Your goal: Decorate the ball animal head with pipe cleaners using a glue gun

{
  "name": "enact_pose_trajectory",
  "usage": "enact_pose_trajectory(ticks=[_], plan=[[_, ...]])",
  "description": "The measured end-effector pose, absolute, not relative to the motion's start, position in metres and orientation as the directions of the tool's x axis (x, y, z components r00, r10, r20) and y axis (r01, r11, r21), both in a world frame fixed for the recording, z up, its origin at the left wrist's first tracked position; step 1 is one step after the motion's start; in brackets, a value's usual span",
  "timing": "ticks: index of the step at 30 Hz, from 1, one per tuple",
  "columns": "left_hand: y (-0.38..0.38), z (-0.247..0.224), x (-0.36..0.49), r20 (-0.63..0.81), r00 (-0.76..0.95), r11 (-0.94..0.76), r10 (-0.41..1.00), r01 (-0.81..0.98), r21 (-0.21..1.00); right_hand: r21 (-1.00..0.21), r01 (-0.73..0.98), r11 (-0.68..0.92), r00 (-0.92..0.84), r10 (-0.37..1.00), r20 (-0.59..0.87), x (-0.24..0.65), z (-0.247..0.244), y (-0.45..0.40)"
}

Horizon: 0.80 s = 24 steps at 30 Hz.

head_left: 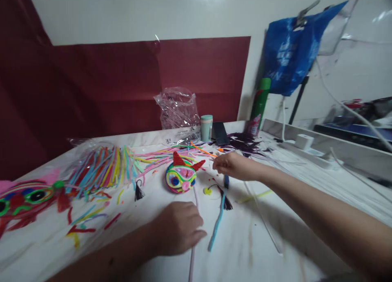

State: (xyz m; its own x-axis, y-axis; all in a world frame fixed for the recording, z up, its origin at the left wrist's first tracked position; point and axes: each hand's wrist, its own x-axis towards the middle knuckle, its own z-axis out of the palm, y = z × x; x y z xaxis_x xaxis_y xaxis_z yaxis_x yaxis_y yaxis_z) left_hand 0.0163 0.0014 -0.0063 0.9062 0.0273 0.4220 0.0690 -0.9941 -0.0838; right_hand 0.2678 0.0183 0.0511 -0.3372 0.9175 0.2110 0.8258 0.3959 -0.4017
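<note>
My left hand [180, 229] hovers low over the table front, palm down, slightly blurred, its fingers loosely bent and the thumb apart. A lilac pipe cleaner [192, 261] runs beneath it; I see no grip on it. Farther off, my right hand [232, 165] has its fingers curled together. An orange pipe cleaner [202, 150] reaches to its fingertips, but whether it is held is hidden. Between the hands sits a round, colourful animal head [180, 178] with red ears, blue eyes and a pink nose. Below my right hand lies a light-blue pipe cleaner [217, 225] beside a black tassel [227, 202].
Bundled pipe cleaners [102, 167] lie left, near cut scraps [88, 216] and another colourful face piece [29, 198]. A mint-lidded jar [206, 129], dark phone-like slab [219, 133] and green can [260, 102] stand behind. A clear stick [265, 220] lies right.
</note>
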Motion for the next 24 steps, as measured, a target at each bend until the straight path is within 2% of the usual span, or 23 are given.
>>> enact_pose_trajectory(ticks=[3, 5, 10, 16, 18, 20, 22, 24], plan=[[0.013, -0.007, 0.017, 0.416, 0.906, -0.994, 0.075, 0.101, -0.043, -0.223, 0.950, 0.220, -0.182, 0.967, 0.177, 0.290, 0.045, 0.022], [0.017, -0.008, 0.017, 0.447, 0.892, -0.992, 0.062, 0.104, -0.069, -0.197, 0.972, 0.127, -0.094, 0.981, 0.167, 0.298, 0.032, 0.023], [0.024, -0.017, 0.015, 0.569, 0.809, -0.967, 0.146, 0.238, -0.092, -0.248, 0.968, 0.035, 0.002, 0.989, 0.149, 0.285, -0.012, 0.022], [0.033, -0.028, 0.007, 0.556, 0.798, -0.961, 0.233, 0.278, 0.002, -0.377, 0.922, -0.091, 0.200, 0.945, 0.260, 0.288, -0.020, 0.020], [0.034, -0.030, 0.007, 0.518, 0.821, -0.965, 0.240, 0.260, 0.035, -0.434, 0.898, -0.067, 0.219, 0.925, 0.310, 0.293, -0.012, 0.018], [0.034, -0.032, 0.008, 0.465, 0.849, -0.967, 0.250, 0.247, 0.069, -0.528, 0.848, 0.042, 0.184, 0.912, 0.368, 0.287, -0.001, 0.013], [0.035, -0.034, 0.010, 0.428, 0.869, -0.968, 0.249, 0.233, 0.090, -0.662, 0.706, 0.253, 0.089, 0.895, 0.437, 0.266, 0.014, 0.005], [0.036, -0.038, 0.012, 0.453, 0.859, -0.971, 0.239, 0.220, 0.095, -0.732, 0.489, 0.474, -0.127, 0.869, 0.478, 0.232, 0.029, -0.007]])
